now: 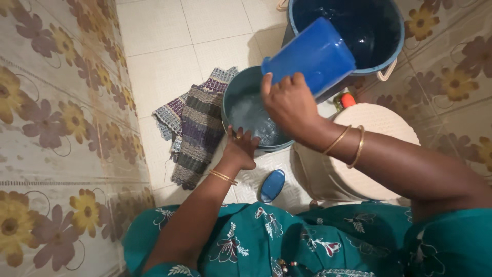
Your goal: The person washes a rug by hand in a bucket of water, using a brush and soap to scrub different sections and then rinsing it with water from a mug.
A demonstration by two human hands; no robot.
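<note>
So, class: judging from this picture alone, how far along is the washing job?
Done: the small teal basin already holds some water, and the large blue bucket behind holds water too. In hand: the right hand tilts the blue plastic jug over the basin while the left hand grips its rim. Left: the striped woven cloth lies beside the basin on the floor, not in the water.

A bathroom floor scene with no labels, signs or screens in view. The nearest thing to a package is a small bottle with an orange-red cap and a green-yellow body, standing on the tiled floor, wedged between the large blue bucket and the round cream stool, mostly hidden behind them; any print on it is too small to tell.
</note>
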